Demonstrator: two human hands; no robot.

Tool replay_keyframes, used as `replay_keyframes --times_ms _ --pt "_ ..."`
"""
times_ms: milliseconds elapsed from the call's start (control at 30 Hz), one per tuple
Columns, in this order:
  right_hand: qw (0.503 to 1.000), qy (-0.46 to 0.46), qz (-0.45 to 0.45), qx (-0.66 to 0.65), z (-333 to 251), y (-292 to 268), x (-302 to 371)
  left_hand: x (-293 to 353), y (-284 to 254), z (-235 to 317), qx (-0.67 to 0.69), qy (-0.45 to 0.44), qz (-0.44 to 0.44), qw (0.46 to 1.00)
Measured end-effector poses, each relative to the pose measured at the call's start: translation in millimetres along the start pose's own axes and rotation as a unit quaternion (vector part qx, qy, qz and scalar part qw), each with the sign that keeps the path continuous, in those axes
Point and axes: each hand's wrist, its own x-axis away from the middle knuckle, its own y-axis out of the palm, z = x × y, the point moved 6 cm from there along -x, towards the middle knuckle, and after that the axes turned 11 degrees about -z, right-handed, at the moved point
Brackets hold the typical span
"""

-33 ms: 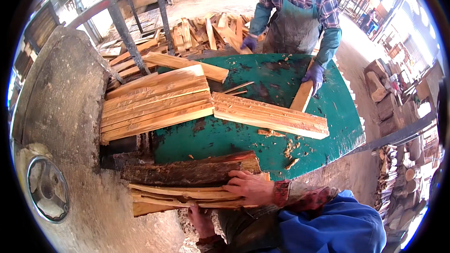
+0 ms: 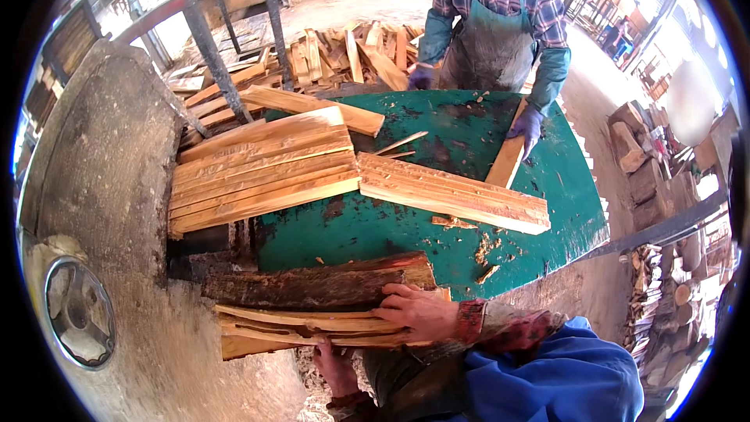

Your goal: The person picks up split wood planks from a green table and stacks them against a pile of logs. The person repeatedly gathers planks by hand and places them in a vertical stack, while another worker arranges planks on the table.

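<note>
My right hand [image 2: 419, 313] lies over the right end of a rough slab of wood [image 2: 305, 323] with a long split along its edge, fingers bent around it. At the slab's near edge, my left hand [image 2: 336, 366] grips from below; part of its fingers is hidden under the wood. Directly behind sits a dark, bark-covered slab [image 2: 305, 290], touching the split one and my right fingertips. Farther off, a stack of pale sawn boards [image 2: 262, 170] meets a second bundle of boards [image 2: 453, 191] on the green table [image 2: 351, 242].
Across the table a co-worker in an apron [image 2: 488, 47] holds a board [image 2: 509, 158] with one gloved hand [image 2: 527, 129]. A large worn metal machine body [image 2: 101, 164] with a round handwheel [image 2: 79, 312] stands at left. Split wood [image 2: 344, 51] is heaped behind; logs [image 2: 687, 289] are piled at right.
</note>
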Motion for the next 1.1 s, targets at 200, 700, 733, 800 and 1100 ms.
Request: replay_keyframes --times_ms 200,700,733,800,1100 --pt "0.998 0.005 -0.060 0.000 1.1 -9.1 -5.7 -1.2 -1.1 -2.6 0.009 0.003 -0.003 1.000" --pt "0.988 -0.041 -0.145 -0.020 -5.1 -26.9 -35.1 1.1 -0.6 1.5 -0.012 -0.008 0.031 0.999" --pt "0.988 -0.045 -0.150 -0.010 -6.8 -29.0 -38.9 1.0 -1.9 1.4 -0.041 -0.008 0.029 0.999" --pt "0.986 -0.053 -0.157 0.008 -10.1 -34.6 -47.1 -2.8 -2.6 2.0 -0.093 -0.003 0.016 0.996" --pt "0.994 -0.066 -0.069 -0.045 6.0 -47.3 -131.6 -7.4 -2.5 1.0 -0.073 0.042 0.019 0.996"
